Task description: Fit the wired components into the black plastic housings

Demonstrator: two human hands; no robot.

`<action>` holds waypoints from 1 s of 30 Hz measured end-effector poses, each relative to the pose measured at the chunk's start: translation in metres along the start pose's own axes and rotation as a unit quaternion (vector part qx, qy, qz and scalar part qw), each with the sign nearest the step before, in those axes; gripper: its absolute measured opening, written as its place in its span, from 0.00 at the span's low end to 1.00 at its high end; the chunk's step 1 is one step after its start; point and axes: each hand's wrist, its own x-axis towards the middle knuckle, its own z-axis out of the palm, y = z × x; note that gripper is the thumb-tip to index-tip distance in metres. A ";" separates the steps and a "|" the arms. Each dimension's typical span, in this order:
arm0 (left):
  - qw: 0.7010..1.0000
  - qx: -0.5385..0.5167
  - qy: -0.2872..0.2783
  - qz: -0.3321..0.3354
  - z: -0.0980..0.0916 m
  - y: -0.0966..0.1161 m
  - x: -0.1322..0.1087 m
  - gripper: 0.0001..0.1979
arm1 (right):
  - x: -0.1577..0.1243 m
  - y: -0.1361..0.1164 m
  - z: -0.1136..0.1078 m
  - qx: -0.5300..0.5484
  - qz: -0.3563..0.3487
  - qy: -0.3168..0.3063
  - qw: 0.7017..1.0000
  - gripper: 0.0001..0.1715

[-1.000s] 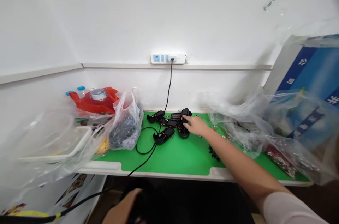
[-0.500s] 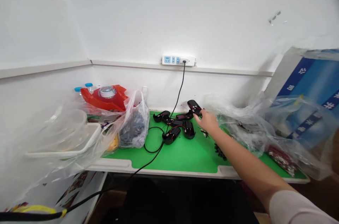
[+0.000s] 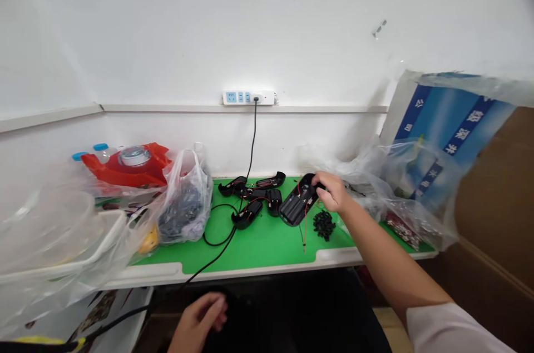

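My right hand [image 3: 332, 192] is closed on a black battery holder [image 3: 297, 206] with red wires, held tilted just above the green mat [image 3: 267, 242]. Several similar black holders [image 3: 254, 196] lie in a cluster to its left. A small pile of black bits [image 3: 323, 224] sits on the mat below my right hand. My left hand [image 3: 199, 321] is low near the bottom edge, below the table front, with fingers curled against something dark; what it holds is unclear.
A black cable [image 3: 252, 142] runs from the wall power strip [image 3: 248, 98] across the mat and off the front edge. Clear plastic bags [image 3: 186, 200] and a red bag [image 3: 125, 167] crowd the left. More plastic bags [image 3: 400, 186] and a blue-printed box [image 3: 448, 119] fill the right.
My right hand lifted one black holder out of the cluster and drew it to the right. My left hand has come back into view at the bottom. The view shifted right.
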 end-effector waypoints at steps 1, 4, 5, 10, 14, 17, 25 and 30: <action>0.996 -0.068 -0.054 0.014 0.019 0.026 0.008 0.18 | 0.000 -0.005 -0.004 0.005 -0.016 -0.012 1.000 0.08; 0.955 -0.245 -0.155 0.057 0.073 0.105 0.037 0.20 | 0.002 -0.017 -0.012 0.004 -0.037 -0.054 0.998 0.10; 0.938 -0.287 -0.183 0.068 0.090 0.127 0.049 0.20 | 0.004 -0.019 -0.013 -0.005 -0.035 -0.072 0.997 0.11; 0.908 -0.309 -0.273 0.070 0.153 0.186 0.117 0.18 | 0.012 -0.010 -0.013 -0.064 -0.015 -0.133 0.989 0.13; 0.907 -0.341 -0.233 0.081 0.185 0.196 0.162 0.19 | 0.007 0.012 0.001 -0.020 0.076 -0.035 0.996 0.17; 0.902 -0.377 -0.189 0.096 0.194 0.194 0.184 0.21 | -0.012 0.024 0.021 0.080 0.244 0.105 0.961 0.20; 0.945 -0.180 -0.050 0.270 0.174 0.174 0.201 0.22 | -0.022 0.001 0.050 0.110 0.371 0.098 0.917 0.14; 0.918 -0.063 -0.045 0.388 0.168 0.172 0.202 0.22 | 0.011 -0.003 0.058 0.122 0.330 -0.074 0.933 0.14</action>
